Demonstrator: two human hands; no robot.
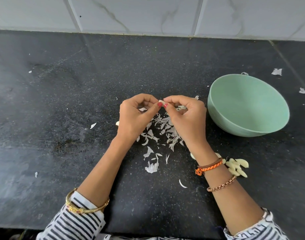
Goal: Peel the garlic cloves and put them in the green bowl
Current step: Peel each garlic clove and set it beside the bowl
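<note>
Garlic clove [161, 101], small and pale, is pinched between left hand [134, 116] and right hand [186, 118] fingertips.

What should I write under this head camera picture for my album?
Both hands pinch a garlic clove over scattered skins, beside the green bowl.

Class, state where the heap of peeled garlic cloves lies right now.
In the head view, the pale yellow peeled garlic cloves lie on the black stone counter, just right of the right wrist and nearer the person than the green bowl.
</note>
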